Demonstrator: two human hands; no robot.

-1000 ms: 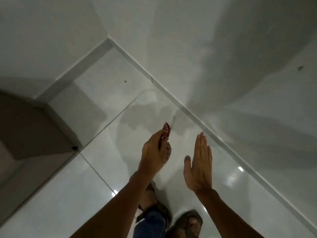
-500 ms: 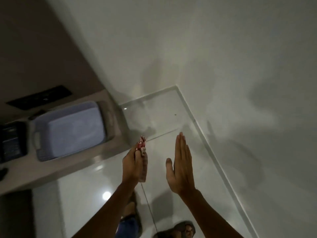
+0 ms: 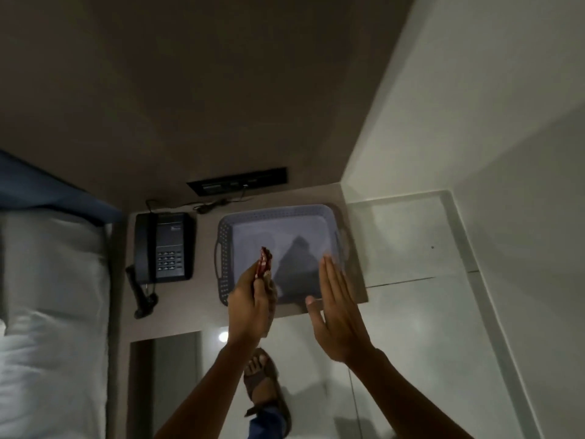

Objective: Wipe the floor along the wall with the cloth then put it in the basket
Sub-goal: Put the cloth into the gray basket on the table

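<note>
My left hand (image 3: pixel 250 304) grips a bunched red-patterned cloth (image 3: pixel 264 262), whose end sticks up above the fingers. It hovers over the front left corner of a grey perforated basket (image 3: pixel 224 248) that stands on a low brown bedside table (image 3: pixel 177 321). My right hand (image 3: pixel 337 307) is flat and open, fingers together, over the basket's front right edge, holding nothing. The basket's inside looks bare except for the shadows of my hands.
A dark telephone (image 3: pixel 163 245) with its handset off the cradle lies left of the basket. A white bed (image 3: pixel 50 312) fills the left side. A black socket panel (image 3: pixel 237 182) sits on the brown wall. White tiled floor (image 3: pixel 411 312) and skirting run to the right; my sandalled foot (image 3: pixel 264 381) is below.
The view swung left from the floor corner to the bedside table. Both hands now hang over the basket, the left still holding the cloth, the right still flat.
</note>
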